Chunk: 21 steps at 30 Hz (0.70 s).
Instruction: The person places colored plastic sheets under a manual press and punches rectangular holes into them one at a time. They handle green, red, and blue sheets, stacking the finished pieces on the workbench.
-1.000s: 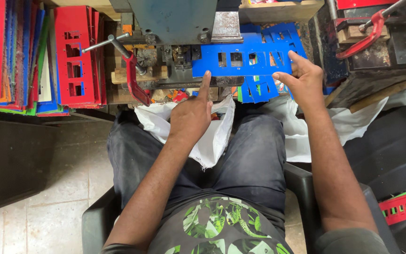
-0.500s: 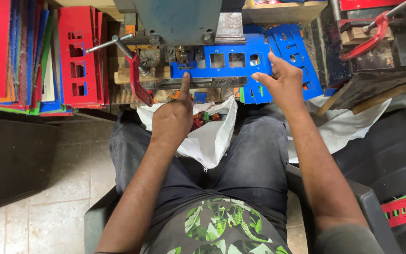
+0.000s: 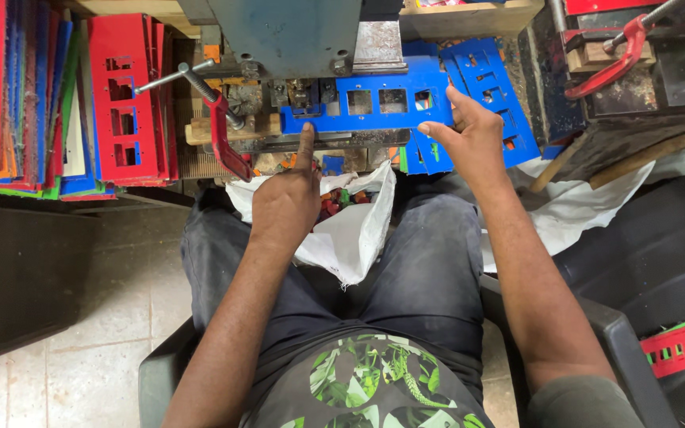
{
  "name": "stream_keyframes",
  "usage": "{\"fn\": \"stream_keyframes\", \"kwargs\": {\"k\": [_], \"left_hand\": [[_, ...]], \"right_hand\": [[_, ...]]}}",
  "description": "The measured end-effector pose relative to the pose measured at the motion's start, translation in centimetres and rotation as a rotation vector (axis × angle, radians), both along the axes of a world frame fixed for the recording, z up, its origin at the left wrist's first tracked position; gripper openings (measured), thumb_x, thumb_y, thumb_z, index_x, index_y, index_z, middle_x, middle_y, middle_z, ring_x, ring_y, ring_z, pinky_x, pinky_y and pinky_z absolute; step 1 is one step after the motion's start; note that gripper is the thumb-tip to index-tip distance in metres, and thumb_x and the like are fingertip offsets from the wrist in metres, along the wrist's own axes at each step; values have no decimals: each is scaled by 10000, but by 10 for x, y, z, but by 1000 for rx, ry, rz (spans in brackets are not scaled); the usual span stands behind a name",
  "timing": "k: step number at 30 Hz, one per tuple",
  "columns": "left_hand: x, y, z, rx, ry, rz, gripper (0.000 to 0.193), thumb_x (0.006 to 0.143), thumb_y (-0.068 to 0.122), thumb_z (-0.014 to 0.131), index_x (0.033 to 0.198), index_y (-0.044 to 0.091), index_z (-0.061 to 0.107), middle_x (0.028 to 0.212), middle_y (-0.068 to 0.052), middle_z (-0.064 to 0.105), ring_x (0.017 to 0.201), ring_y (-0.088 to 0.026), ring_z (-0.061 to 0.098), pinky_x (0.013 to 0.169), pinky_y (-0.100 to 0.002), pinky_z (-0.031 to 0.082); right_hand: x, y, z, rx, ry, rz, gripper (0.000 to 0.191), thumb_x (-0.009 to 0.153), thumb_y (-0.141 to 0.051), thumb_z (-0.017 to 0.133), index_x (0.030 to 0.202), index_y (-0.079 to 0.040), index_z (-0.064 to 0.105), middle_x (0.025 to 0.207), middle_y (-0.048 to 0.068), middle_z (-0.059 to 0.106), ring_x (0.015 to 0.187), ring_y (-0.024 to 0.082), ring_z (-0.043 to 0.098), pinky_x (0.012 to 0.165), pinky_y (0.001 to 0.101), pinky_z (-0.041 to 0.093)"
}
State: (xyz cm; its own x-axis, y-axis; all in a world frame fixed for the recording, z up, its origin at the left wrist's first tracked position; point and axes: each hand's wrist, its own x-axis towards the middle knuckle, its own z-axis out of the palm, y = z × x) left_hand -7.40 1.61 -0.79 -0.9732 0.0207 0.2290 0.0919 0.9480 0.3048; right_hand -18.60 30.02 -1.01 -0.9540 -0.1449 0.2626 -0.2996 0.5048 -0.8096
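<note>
- I sit at a blue-grey press machine point(image 3: 287, 36) and I am feeding a blue plastic plate point(image 3: 374, 103) with square holes under it
- My right hand point(image 3: 469, 139) holds the right end of the blue plastic plate, thumb on one side and fingers spread on the other, so it is closed on the plate
- My left hand point(image 3: 287, 202) is mostly curled, and only the pointing finger is out; its tip rests on the front edge of the plate, just under the press
- The plate lies flat on the counter point(image 3: 319, 141) of the machine, with its left part under the press head
- A red clamp point(image 3: 220, 131) sits just left of my finger
- A white bag point(image 3: 350, 230) with small colourful bits lies on my lap
- I think this is the lining-up step; next the plate must sit straight, and my finger must be well away from the press
</note>
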Motion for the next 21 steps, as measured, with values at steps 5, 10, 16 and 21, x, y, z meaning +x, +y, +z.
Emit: {"fn": "stream_keyframes", "kwargs": {"k": [5, 10, 16, 21], "left_hand": [[1, 1, 0, -5, 6, 4, 710, 932, 212, 690, 1561, 31, 416, 591, -133, 664, 487, -286, 642, 487, -409, 526], [1, 1, 0, -7, 3, 6, 700, 937, 213, 687, 1559, 32, 421, 590, -130, 663, 488, -281, 644, 488, -406, 526], [1, 1, 2, -4, 7, 9, 702, 945, 221, 685, 1566, 40, 411, 597, -132, 663, 497, -284, 646, 500, -410, 529], [2, 3, 10, 45, -47, 22, 670, 951, 213, 662, 1552, 40, 424, 612, -143, 673, 538, -312, 662, 520, -441, 529]], "right_hand": [[0, 1, -1, 30, 14, -3, 632, 839, -72, 902, 1386, 66, 618, 921, 100, 773, 783, 66, 698, 687, 236, 570], [-1, 3, -5, -4, 8, 10, 641, 852, -69, 897, 1406, 68, 604, 957, 106, 778, 810, 79, 711, 700, 238, 580], [-1, 2, -6, -25, 6, 20, 642, 845, -58, 888, 1404, 72, 601, 977, 103, 776, 826, 79, 729, 719, 240, 599], [-2, 3, 5, 138, 8, -34, 662, 792, -156, 942, 1354, 27, 644, 1017, 122, 761, 871, 158, 724, 766, 298, 593]]}}
